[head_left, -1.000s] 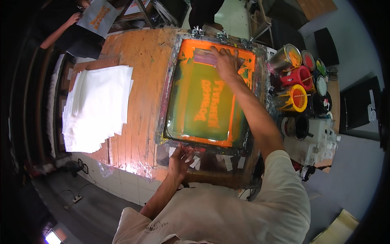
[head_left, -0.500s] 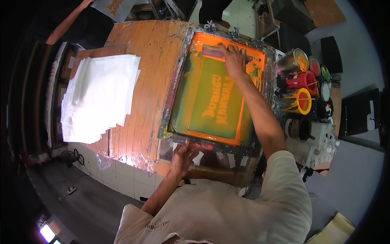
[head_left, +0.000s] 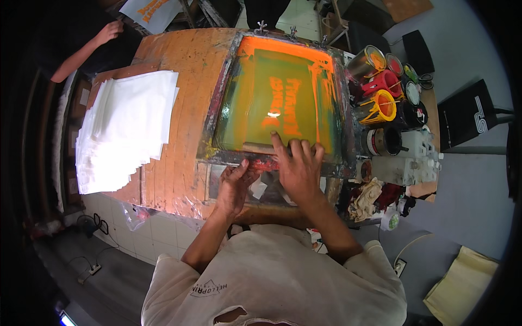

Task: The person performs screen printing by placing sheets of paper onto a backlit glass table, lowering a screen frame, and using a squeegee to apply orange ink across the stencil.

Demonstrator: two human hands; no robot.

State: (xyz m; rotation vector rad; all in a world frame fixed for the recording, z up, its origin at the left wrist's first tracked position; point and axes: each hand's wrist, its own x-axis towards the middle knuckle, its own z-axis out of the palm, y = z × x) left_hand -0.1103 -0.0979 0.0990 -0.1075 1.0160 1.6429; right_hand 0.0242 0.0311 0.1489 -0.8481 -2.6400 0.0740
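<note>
A framed printing screen (head_left: pixel 216 103) lies on the wooden table, hinged by clamps at its far edge. Its green mesh (head_left: pixel 244 117) carries lettering filled with orange ink (head_left: pixel 291 107). At the near end of the mesh my right hand (head_left: pixel 299 169) grips a squeegee (head_left: pixel 258 148), whose right part is hidden under the fingers; the index finger stretches forward along the mesh. Just left of it, my left hand (head_left: pixel 234 187) holds the near edge of the frame, thumb on top. Its other fingers are partly hidden.
Left of the screen lies a fanned stack of white sheets (head_left: pixel 128 125). Open ink cans, among them a yellow-rimmed one (head_left: pixel 385 105), and clear jugs (head_left: pixel 405 168) crowd the right side. A co-worker's arm (head_left: pixel 81 54) is at the far left, near a printed sheet (head_left: pixel 152 15).
My right hand has drawn the squeegee from the screen's far end to its near end. The lettering now looks brighter orange. The co-worker's hand has come away from the printed sheet.
</note>
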